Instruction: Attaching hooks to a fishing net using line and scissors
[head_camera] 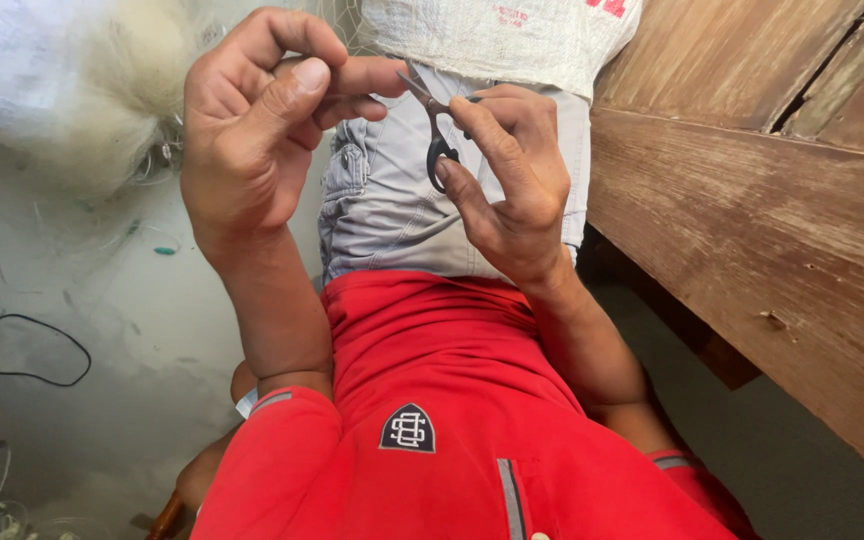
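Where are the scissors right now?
Upper centre of the head view: the scissors sit in the right hand, blades pointing toward the left hand, above the grey shorts.

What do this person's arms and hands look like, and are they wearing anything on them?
Both the left hand and the right hand are bare: no gloves, rings or watch show. The forearms are uncovered too. The short sleeves of a red shirt end above the elbows, each edged with a thin grey stripe. No marks or bandages can be made out.

Premises appear to be a rough net-mending work area, indoors or sheltered: bare concrete floor (142, 330), weathered wooden plank wall (752, 230), heaped pale fishing net (122, 90), loose black cable (32, 350), woven white sack (492, 40).
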